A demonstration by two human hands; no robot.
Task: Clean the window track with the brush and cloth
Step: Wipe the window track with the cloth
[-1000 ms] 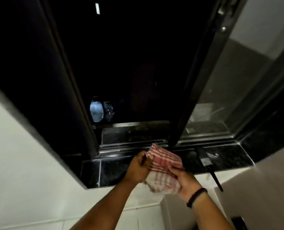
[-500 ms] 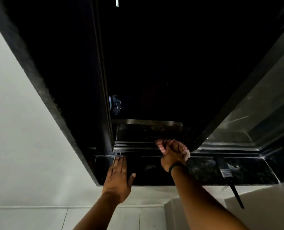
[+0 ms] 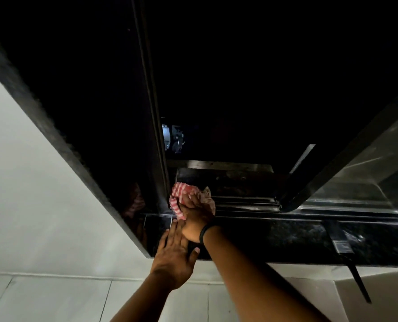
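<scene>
Head view, looking down at a dark window opening. Right hand (image 3: 194, 213) pressed onto the red-and-white checked cloth (image 3: 181, 194), fingers curled over it and gripping it against the window track (image 3: 246, 203), at the track's left end beside the dark vertical frame (image 3: 156, 135). Cloth bunched, partly hidden under the hand, spilling out to the left and far side. Black band (image 3: 205, 231) around the right wrist. Left hand (image 3: 174, 254) lying flat and open, fingers spread, palm down on the dark stone sill (image 3: 286, 238), holding nothing, just near of the right wrist and touching it or nearly so; cannot tell which. Brush (image 3: 342, 246) resting on the sill well to the right, apart from both hands, bristle end toward the track, thin dark handle reaching past the near edge of the sill over the pale wall (image 3: 30, 205) below. Sliding pane (image 3: 367, 170) standing on the track to the right, its dark edge tilted in this wide-angle view. Beyond the opening, only darkness and a small pale patch, too dim to identify.
</scene>
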